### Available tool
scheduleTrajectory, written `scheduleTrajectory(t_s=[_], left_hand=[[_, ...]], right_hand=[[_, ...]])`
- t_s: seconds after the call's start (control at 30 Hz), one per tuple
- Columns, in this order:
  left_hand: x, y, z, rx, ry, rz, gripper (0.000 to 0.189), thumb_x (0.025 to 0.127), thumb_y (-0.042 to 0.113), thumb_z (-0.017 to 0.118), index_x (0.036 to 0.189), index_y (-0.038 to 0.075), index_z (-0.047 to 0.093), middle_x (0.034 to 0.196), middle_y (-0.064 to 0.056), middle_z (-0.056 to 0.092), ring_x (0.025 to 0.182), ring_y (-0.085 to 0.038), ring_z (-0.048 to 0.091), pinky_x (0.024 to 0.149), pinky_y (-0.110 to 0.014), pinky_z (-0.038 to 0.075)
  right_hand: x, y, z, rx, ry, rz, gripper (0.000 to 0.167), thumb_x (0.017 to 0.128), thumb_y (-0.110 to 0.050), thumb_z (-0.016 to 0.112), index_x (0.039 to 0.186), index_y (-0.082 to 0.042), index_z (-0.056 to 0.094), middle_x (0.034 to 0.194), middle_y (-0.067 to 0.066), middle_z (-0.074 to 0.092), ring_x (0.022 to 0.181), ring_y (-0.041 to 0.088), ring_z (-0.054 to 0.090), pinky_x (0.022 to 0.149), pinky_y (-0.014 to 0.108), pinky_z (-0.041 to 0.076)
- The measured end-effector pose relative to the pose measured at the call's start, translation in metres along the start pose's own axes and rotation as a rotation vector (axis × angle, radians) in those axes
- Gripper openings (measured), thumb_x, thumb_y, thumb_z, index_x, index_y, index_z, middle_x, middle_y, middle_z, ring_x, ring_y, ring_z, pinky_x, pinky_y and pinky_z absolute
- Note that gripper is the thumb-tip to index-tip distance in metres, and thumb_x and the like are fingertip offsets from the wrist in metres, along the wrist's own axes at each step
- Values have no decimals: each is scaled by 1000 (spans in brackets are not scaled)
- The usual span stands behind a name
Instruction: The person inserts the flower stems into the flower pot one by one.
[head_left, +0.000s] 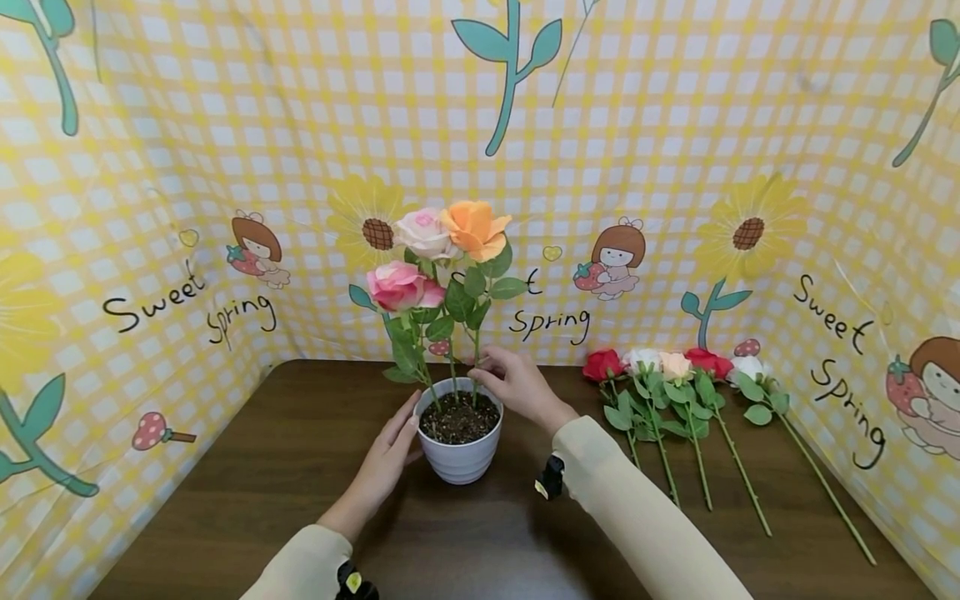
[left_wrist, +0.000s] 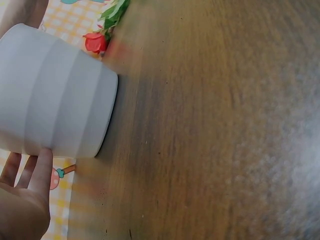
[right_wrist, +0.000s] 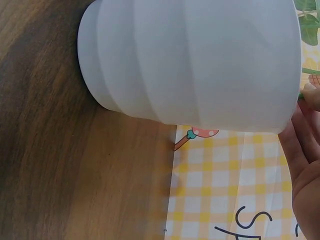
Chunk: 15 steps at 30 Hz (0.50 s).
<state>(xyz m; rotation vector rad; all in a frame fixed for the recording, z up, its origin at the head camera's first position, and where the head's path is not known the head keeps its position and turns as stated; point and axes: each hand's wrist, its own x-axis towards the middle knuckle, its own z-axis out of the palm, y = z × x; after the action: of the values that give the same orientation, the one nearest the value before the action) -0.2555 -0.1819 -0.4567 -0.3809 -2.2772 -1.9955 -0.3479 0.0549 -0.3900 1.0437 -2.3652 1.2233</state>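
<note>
Just above the middle of the head frame, an orange rose (head_left: 476, 230), upright, planted in the dark soil (head_left: 459, 418) of a white ribbed flowerpot (head_left: 460, 458). Pinched low on its stem (head_left: 476, 346), just over the pot's rim, by the right hand (head_left: 520, 383), reaching in from the lower right. At the right edge of the right wrist view, thumb against a green stem, other fingers stretched out beside the rim.

Left of the pot in the head frame, the left hand (head_left: 386, 454), fingers nearly straight and laid against the pot wall without curling round it; the same contact at lower left of the left wrist view.

In the same soil, left of the orange bloom, a pale pink rose (head_left: 426, 232), and lower, a deep pink rose (head_left: 405, 287).

At the right of the frame, lying in a row on the brown wooden table (head_left: 247, 467), from left to right: a red rose (head_left: 602, 365), a white rose (head_left: 643, 360), a peach rose (head_left: 675, 367), a second red rose (head_left: 708, 363) and a second white rose (head_left: 747, 368).

Toward the bottom, cream sleeves (head_left: 630, 492). Across the upper frame, yellow-and-white checked cloth (head_left: 300, 125), printed with sunflowers (head_left: 747, 233).
</note>
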Motion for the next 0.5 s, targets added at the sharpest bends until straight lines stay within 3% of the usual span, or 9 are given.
scheduleTrajectory(t_s=[0.13,0.27,0.5], left_hand=[[0,0,0,2,6,-4,51,111,31,39,160,17,30,163,-13,20,145,-38,24,101,-60,44],[0,0,0,2,10,-9,51,111,31,39,160,17,30,163,-14,20,144,-37,25,101,-59,44],[0,0,0,-4,6,-4,52,111,30,39,160,16,29,164,-13,21,145,-37,25,102,-60,44]], right_hand=[[1,-2,0,21,-25,22,9,97,-19,70,101,-13,65,91,-1,74,82,18,71,67,30,54],[2,-4,1,50,-42,31,10,97,-18,70,102,-11,66,91,0,73,81,11,69,68,29,55],[3,-2,4,45,-15,29,12,93,-17,75,94,-12,63,83,-5,70,74,8,66,64,27,53]])
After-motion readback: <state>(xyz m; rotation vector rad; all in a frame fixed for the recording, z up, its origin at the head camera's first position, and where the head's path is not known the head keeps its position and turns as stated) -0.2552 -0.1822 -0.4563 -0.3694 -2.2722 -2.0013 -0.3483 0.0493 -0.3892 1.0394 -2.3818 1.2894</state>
